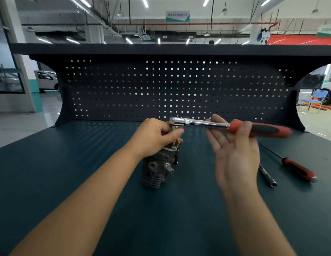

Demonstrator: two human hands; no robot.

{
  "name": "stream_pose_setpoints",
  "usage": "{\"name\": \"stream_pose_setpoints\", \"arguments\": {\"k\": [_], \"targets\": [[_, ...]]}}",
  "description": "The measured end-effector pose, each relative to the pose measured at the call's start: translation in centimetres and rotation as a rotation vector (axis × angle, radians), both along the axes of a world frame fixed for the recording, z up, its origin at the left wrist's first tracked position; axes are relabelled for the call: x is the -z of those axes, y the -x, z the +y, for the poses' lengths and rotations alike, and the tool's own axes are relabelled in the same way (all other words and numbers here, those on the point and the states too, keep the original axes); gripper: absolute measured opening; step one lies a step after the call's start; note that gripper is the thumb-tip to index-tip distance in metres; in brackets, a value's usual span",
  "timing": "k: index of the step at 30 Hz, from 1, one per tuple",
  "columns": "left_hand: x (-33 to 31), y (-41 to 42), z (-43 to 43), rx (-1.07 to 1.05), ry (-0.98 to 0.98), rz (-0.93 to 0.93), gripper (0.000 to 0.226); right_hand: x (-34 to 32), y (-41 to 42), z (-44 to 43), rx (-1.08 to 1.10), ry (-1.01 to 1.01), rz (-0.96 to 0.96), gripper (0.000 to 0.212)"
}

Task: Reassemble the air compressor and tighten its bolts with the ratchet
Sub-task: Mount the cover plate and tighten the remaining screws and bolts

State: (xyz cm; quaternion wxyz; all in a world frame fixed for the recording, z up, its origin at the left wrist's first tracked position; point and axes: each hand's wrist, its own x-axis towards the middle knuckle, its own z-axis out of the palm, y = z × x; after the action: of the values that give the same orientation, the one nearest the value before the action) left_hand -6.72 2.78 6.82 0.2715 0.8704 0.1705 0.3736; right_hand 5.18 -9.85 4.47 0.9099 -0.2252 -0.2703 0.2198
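- Bench (87, 163) — dark green top under both hands, with the pegboard (179, 89) beyond them.
- Compressor (157, 169) — grey finned body, upright, directly beneath the left hand (155, 137).
- Ratchet (253, 129) — chrome shank, red-and-black handle. The head sits over the compressor's top at the left fingertips, and the handle runs out across the right hand (234, 148).
- Left hand: fingers curled, pinching the ratchet's drive end just under the head. The bolt itself is hidden.
- Right hand: palm up, fingers straight and spread, the handle lying against them. It is blurred, and no firm grip shows.
- Screwdriver (297, 169) and slim bar (268, 176): lying right of the right hand, apart from it.
- Step, as judged: bolt tightening. The next move calls for the right fingers to close on the handle and swing it, with the left holding the drive end seated.
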Motion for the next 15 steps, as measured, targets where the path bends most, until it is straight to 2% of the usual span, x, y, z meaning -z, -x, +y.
{"name": "stream_pose_setpoints", "arguments": {"k": [4, 6, 10, 15], "targets": [[-0.1, 0.0, 0.0, -0.015, -0.008, 0.005, 0.029, -1.6, -3.2, 4.4, -0.497, 0.095, 0.428, 0.036], [-0.2, 0.0, -0.1, -0.019, -0.012, 0.008, 0.027, -1.4, -2.8, 5.6, -0.562, 0.064, 0.481, 0.041], [-0.1, 0.3, 0.0, -0.038, 0.001, -0.020, 0.029, -0.8, -0.8, 3.4, -0.320, -0.083, 0.336, 0.046], [-0.2, 0.1, -0.2, -0.026, 0.003, -0.011, 0.023, 1.9, 5.0, -1.6, 0.181, -0.151, -0.074, 0.011]]}}
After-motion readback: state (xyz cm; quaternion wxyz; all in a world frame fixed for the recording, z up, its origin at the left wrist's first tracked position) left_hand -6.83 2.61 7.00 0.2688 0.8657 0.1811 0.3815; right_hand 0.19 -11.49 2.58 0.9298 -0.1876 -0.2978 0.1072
